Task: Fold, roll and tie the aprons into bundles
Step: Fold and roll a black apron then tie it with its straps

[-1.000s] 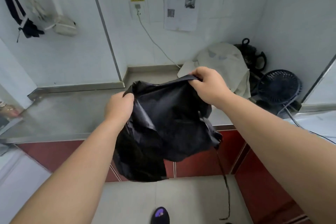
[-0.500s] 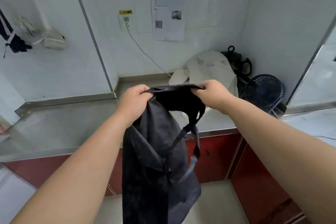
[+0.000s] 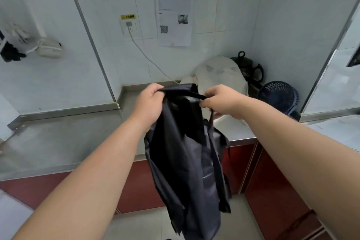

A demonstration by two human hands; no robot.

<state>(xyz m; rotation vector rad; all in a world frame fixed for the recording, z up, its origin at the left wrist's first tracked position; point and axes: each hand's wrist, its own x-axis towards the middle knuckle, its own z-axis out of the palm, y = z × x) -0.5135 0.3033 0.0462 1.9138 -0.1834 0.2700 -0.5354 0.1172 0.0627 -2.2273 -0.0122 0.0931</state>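
A black apron (image 3: 187, 161) hangs long and narrow in front of the steel counter (image 3: 68, 134), held up by its top edge. My left hand (image 3: 150, 103) grips the top left corner of the cloth. My right hand (image 3: 222, 101) pinches a black strap at the top right. The apron's lower part drops past the counter's front edge toward the floor, with straps dangling along its right side.
A cream cloth heap (image 3: 220, 78) lies at the back of the counter, with a dark kettle (image 3: 249, 68) and a small blue fan (image 3: 278, 97) to its right. A white cable (image 3: 148, 58) runs from the wall socket down to the counter. Red cabinet fronts (image 3: 272, 191) stand below.
The bunched apron has been let out to hang at full length. Both hands have risen and come closer together, and my right hand now pinches a strap.
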